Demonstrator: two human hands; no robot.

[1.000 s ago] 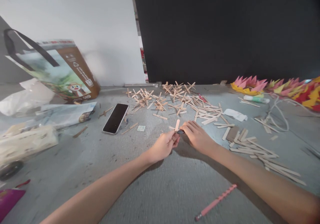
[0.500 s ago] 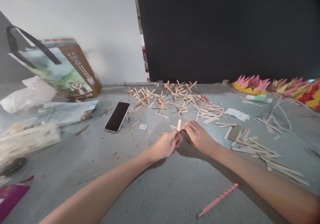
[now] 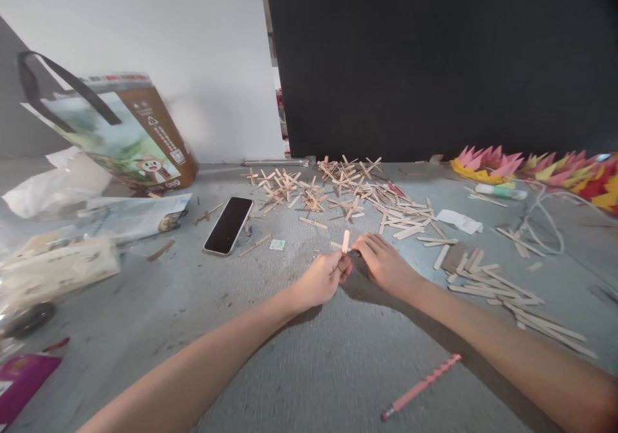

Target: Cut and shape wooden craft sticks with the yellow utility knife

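Note:
My left hand (image 3: 322,280) is closed on a pale wooden stick (image 3: 346,241), which stands up from between thumb and fingers. Just to its right, my right hand (image 3: 383,262) is closed too, its fingertips pinching something small and dark (image 3: 356,253) that I cannot make out, close to the stick. Beyond the hands lies a heap of crossed wooden sticks (image 3: 313,195), and loose sticks (image 3: 483,282) are spread to the right.
A black phone (image 3: 228,225) and a printed bag (image 3: 140,137) are at left. Near the front lies a pink pencil (image 3: 421,388). Paper crowns (image 3: 487,163), a glue stick (image 3: 501,192) and a white cable (image 3: 560,227) are at right. A black panel (image 3: 434,66) stands behind.
My right hand has drawn back very slightly from the stick. The whole view has shifted a little; my left hand still grips the stick.

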